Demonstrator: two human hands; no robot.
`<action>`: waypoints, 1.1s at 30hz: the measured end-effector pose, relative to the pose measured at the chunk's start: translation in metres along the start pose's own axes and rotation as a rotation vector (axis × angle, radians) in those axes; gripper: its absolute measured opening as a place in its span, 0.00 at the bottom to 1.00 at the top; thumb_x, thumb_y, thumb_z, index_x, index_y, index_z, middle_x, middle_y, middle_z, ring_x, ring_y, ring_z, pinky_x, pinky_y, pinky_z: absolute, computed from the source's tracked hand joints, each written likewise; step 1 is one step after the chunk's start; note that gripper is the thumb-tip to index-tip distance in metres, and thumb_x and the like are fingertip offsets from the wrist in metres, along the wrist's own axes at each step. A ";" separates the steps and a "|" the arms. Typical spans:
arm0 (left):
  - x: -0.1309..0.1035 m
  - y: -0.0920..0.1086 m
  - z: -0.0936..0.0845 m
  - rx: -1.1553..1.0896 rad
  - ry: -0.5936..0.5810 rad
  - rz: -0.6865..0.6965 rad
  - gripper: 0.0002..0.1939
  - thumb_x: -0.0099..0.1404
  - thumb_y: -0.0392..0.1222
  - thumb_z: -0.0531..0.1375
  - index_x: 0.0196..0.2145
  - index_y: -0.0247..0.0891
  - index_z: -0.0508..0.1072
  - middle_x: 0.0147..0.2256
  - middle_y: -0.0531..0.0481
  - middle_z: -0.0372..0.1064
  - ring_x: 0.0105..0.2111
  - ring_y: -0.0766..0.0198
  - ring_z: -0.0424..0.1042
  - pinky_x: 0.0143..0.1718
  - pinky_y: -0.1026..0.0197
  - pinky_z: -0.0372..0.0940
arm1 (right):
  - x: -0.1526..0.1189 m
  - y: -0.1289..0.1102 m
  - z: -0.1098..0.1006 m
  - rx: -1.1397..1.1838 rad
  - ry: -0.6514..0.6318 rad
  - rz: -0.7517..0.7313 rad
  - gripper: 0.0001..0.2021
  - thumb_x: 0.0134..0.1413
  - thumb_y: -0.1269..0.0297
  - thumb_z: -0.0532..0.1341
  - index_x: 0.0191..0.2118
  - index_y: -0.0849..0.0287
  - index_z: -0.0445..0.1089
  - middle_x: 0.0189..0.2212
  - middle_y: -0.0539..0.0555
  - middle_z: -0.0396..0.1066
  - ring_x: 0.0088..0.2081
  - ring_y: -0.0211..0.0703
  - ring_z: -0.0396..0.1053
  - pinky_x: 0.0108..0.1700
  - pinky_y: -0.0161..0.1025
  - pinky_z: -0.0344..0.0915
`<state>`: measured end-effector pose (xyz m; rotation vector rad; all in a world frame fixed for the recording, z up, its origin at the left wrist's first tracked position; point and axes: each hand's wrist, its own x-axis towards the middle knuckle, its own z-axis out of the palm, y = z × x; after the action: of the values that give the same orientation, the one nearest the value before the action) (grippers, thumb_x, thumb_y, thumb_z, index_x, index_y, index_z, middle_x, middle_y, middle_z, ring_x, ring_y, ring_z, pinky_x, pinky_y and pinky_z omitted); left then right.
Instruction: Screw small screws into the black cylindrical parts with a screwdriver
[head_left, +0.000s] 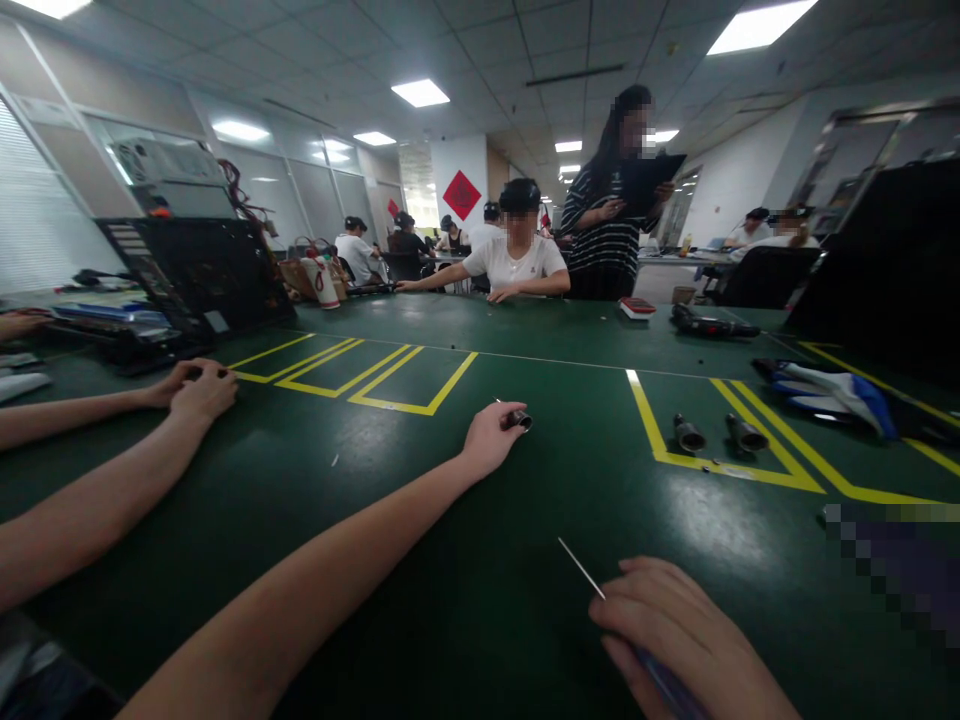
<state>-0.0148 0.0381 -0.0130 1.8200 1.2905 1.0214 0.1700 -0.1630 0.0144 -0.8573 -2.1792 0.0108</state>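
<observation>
Out over the green table, my left hand [489, 440] is closed around a dark metal socket-like cylinder [519, 420], its hollow end facing right. A screwdriver [582, 570] with a thin bright shaft lies in the grip of my right hand [667, 625], nearer to me. Its shaft points up and left, apart from the cylinder, and part of its purple handle shows under my palm. Two similar hollow metal cylinders [688, 434] rest on the right inside a yellow tape outline [649, 420].
A co-worker's hands [204, 388] are at work on the left. Blue and white gloves [847, 395], a dark power tool [712, 322] and a red and white box [637, 308] lie on the right. Opposite, a seated person [517, 255] leans on the table [360, 590].
</observation>
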 end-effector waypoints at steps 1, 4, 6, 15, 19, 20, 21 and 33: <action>0.006 -0.001 0.000 0.058 0.004 0.020 0.18 0.58 0.31 0.61 0.47 0.36 0.72 0.50 0.44 0.70 0.50 0.56 0.68 0.53 0.55 0.62 | 0.006 0.005 0.004 0.036 0.014 0.092 0.08 0.54 0.72 0.58 0.40 0.57 0.71 0.33 0.51 0.76 0.35 0.38 0.75 0.41 0.34 0.72; 0.018 0.000 -0.001 0.216 0.007 0.080 0.17 0.57 0.36 0.63 0.46 0.37 0.73 0.47 0.44 0.71 0.50 0.52 0.67 0.54 0.52 0.59 | 0.026 0.027 0.025 0.174 0.058 0.460 0.08 0.58 0.66 0.55 0.38 0.58 0.71 0.33 0.53 0.75 0.34 0.41 0.74 0.36 0.37 0.72; 0.022 0.001 -0.001 0.298 0.002 0.122 0.16 0.58 0.39 0.62 0.45 0.37 0.74 0.47 0.43 0.71 0.49 0.51 0.67 0.54 0.51 0.58 | 0.040 0.046 0.038 0.229 0.092 0.624 0.11 0.60 0.62 0.53 0.39 0.60 0.70 0.32 0.54 0.75 0.34 0.42 0.74 0.35 0.39 0.72; 0.029 -0.008 -0.002 0.441 -0.040 0.178 0.17 0.63 0.40 0.57 0.50 0.36 0.70 0.48 0.44 0.70 0.48 0.55 0.67 0.49 0.56 0.62 | 0.054 0.104 0.011 0.063 0.148 0.714 0.13 0.58 0.58 0.54 0.44 0.57 0.70 0.40 0.55 0.73 0.40 0.45 0.71 0.42 0.43 0.67; 0.032 -0.010 0.000 0.444 -0.038 0.151 0.17 0.63 0.40 0.58 0.50 0.37 0.70 0.48 0.45 0.70 0.48 0.57 0.68 0.49 0.57 0.62 | 0.039 0.149 -0.017 -0.173 0.230 0.906 0.14 0.56 0.63 0.52 0.45 0.62 0.68 0.44 0.63 0.70 0.47 0.56 0.66 0.49 0.55 0.60; 0.033 -0.010 0.000 0.444 -0.036 0.146 0.17 0.62 0.40 0.58 0.50 0.38 0.70 0.48 0.45 0.69 0.48 0.57 0.67 0.49 0.57 0.62 | 0.035 0.159 -0.021 -0.209 0.226 0.958 0.14 0.54 0.64 0.53 0.45 0.63 0.68 0.44 0.64 0.70 0.47 0.59 0.66 0.49 0.57 0.59; 0.032 -0.010 0.000 0.444 -0.035 0.143 0.17 0.62 0.39 0.58 0.50 0.38 0.70 0.48 0.45 0.69 0.48 0.57 0.67 0.49 0.57 0.62 | 0.030 0.167 -0.023 -0.229 0.215 1.010 0.15 0.53 0.64 0.54 0.45 0.63 0.68 0.43 0.64 0.70 0.47 0.60 0.66 0.48 0.57 0.60; 0.032 -0.009 0.000 0.402 -0.016 0.111 0.17 0.62 0.38 0.59 0.49 0.37 0.70 0.47 0.44 0.70 0.47 0.56 0.69 0.48 0.54 0.64 | 0.024 0.164 -0.010 -0.027 0.054 1.055 0.15 0.52 0.65 0.57 0.46 0.60 0.66 0.48 0.61 0.69 0.46 0.53 0.69 0.45 0.49 0.66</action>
<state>-0.0120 0.0714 -0.0142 2.2149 1.4797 0.8446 0.2594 -0.0253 -0.0070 -1.8837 -1.4508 0.4651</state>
